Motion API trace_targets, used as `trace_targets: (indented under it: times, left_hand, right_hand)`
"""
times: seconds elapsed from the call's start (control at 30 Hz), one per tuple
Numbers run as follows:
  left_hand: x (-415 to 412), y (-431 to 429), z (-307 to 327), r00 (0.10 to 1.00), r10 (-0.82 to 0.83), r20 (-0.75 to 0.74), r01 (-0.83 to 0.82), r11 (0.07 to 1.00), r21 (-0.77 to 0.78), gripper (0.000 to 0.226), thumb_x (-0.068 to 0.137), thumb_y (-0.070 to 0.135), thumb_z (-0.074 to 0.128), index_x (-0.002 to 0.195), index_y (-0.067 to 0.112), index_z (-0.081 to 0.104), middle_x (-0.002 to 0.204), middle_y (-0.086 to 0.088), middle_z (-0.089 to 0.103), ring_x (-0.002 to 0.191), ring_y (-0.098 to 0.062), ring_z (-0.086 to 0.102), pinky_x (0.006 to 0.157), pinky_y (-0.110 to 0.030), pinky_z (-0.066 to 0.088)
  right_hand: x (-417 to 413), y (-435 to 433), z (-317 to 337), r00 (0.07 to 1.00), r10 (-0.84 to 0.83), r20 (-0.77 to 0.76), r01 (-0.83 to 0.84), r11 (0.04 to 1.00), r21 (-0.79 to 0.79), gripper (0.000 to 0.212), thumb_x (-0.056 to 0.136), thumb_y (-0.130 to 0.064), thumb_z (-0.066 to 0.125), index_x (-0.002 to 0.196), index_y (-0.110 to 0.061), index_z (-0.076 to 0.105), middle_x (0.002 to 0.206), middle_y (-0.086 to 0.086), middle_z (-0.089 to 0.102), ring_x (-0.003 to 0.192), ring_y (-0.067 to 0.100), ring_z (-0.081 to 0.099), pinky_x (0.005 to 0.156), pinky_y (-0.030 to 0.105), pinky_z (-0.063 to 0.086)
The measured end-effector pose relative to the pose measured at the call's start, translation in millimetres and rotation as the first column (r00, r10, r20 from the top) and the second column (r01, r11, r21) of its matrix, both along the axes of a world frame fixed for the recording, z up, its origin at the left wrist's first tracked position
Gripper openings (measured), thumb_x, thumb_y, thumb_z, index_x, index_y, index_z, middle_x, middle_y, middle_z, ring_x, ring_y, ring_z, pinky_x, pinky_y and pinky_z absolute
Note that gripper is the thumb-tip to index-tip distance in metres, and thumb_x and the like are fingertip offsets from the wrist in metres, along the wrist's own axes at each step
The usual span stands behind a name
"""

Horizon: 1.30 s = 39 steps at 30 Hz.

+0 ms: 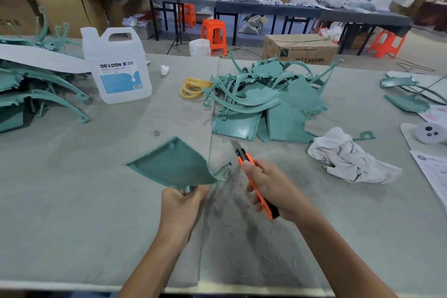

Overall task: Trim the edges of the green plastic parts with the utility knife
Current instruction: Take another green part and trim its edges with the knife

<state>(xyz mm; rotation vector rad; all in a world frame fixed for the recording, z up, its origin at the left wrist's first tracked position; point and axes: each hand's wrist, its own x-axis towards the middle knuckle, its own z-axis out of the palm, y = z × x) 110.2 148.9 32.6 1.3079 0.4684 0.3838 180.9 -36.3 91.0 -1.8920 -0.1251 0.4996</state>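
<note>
Pinched at its near edge by the left hand (180, 203), fingers curled round a small tab: one fan-shaped green part (174, 167), lifted off the counter (72, 189), nearer than the pile of green parts (263, 101) and a little left of it. Blurred, so fine edge detail hard to read. Tilted broad face up, curved right edge turned toward the blade, seemingly to offer that edge for cutting while keeping fingers back from the cut line.

Wrapped firmly round the orange utility knife (246, 159): the right hand (268, 186), thumb along the top of the handle, blade extended and pointing away from the body toward the pile. Blade apart from the part, not touching; hands close but separate. Probably lining up for a stroke.

Strewn on the counter on the near side of the pile, under both hands: pale shavings (242, 237), a fair sign of trimming done here. Right of the pile, a crumpled white rag (346, 157); left of it, yellow loops (193, 88) and a white jug (116, 68); farther left, a second stack of green parts (36, 94), trimmed or not impossible to say.
</note>
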Motion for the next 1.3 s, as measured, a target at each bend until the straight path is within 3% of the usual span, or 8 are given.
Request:
trace_targets:
  times: [0.23,0.5,0.63,0.8,0.87,0.97,1.1,1.3]
  left_hand:
    - [-4.0,11.8,33.0,0.958,-0.217,0.187,0.165,0.952,0.259,0.034,0.067,0.006,0.080,0.099,0.017,0.078,0.125,0.000,0.070,0.115,-0.004,0.065,0.097,-0.017,0.049]
    - [8.2,12.8,41.3,0.969,-0.224,0.105,0.149,0.868,0.473,0.049,0.084,-0.003,0.072,0.126,0.023,0.069,0.150,0.002,0.051,0.140,-0.011,0.045,0.116,-0.044,0.040]
    - [18.7,0.3,49.1,0.986,-0.151,0.069,0.110,0.907,0.406,0.051,0.091,0.015,0.063,0.129,0.049,0.056,0.120,0.025,0.064,0.113,0.001,0.062,0.098,-0.021,0.050]
    - [18.5,-23.3,41.8,0.993,-0.118,-0.021,0.120,0.980,0.158,0.025,0.098,0.011,0.058,0.097,0.036,0.064,0.085,-0.004,0.074,0.068,-0.017,0.069,0.053,-0.029,0.053]
    - [16.7,-32.6,47.1,0.987,-0.154,-0.040,0.151,0.987,-0.055,0.023,0.102,0.038,0.054,0.093,0.027,0.072,0.091,-0.014,0.073,0.069,-0.023,0.067,0.055,-0.034,0.050]
    - [15.5,-38.2,54.5,0.947,-0.322,-0.011,0.302,0.900,-0.314,0.078,0.083,0.082,0.047,0.109,0.013,0.073,0.097,-0.009,0.072,0.076,-0.020,0.068,0.060,-0.032,0.055]
    - [9.0,-38.1,52.0,0.909,-0.417,-0.017,0.407,0.896,-0.179,0.084,0.059,0.089,0.066,0.119,0.030,0.072,0.118,-0.002,0.073,0.115,-0.021,0.067,0.107,-0.048,0.046]
    - [3.1,-35.4,48.5,0.926,-0.376,0.022,0.377,0.924,-0.067,0.056,0.063,0.066,0.067,0.107,0.030,0.067,0.096,0.001,0.073,0.091,-0.013,0.072,0.078,-0.036,0.058]
  right_hand:
    - [-8.5,-5.3,28.4,0.951,0.227,-0.210,-0.172,0.952,0.253,0.056,0.089,-0.062,0.067,0.123,-0.018,0.060,0.105,0.011,0.077,0.053,0.014,0.057,0.043,0.024,0.050]
    - [-26.6,9.1,8.3,0.936,0.281,-0.211,-0.218,0.935,0.278,0.061,0.077,-0.052,0.083,0.123,-0.021,0.056,0.110,0.009,0.076,0.056,0.010,0.056,0.049,0.023,0.051]
    - [-29.6,25.9,-2.5,0.956,0.160,-0.245,-0.078,0.947,0.312,0.057,0.078,-0.050,0.085,0.113,-0.014,0.057,0.085,0.010,0.066,0.062,0.017,0.057,0.064,0.035,0.054]
    - [-33.0,46.2,-6.3,0.972,-0.013,-0.236,0.121,0.885,0.449,0.048,0.082,-0.045,0.082,0.117,-0.016,0.066,0.094,0.012,0.072,0.078,0.030,0.062,0.071,0.045,0.054]
    - [-30.9,49.5,-5.6,0.963,-0.078,-0.258,0.194,0.866,0.460,0.043,0.084,-0.040,0.082,0.116,-0.017,0.065,0.096,0.013,0.072,0.076,0.027,0.063,0.066,0.040,0.054]
    - [-29.4,47.9,-4.9,0.976,-0.080,-0.203,0.164,0.880,0.445,0.030,0.090,-0.030,0.078,0.115,-0.020,0.064,0.095,0.012,0.072,0.067,0.021,0.065,0.060,0.030,0.055]
    - [-30.1,44.4,-7.7,0.976,-0.115,-0.184,0.189,0.867,0.461,0.035,0.090,-0.028,0.078,0.116,-0.010,0.062,0.093,0.014,0.074,0.076,0.025,0.074,0.066,0.028,0.058]
    - [-25.9,35.1,-6.2,0.978,-0.197,-0.066,0.207,0.916,0.344,0.028,0.091,-0.048,0.071,0.105,-0.024,0.066,0.093,0.002,0.074,0.065,0.016,0.066,0.060,0.031,0.058]
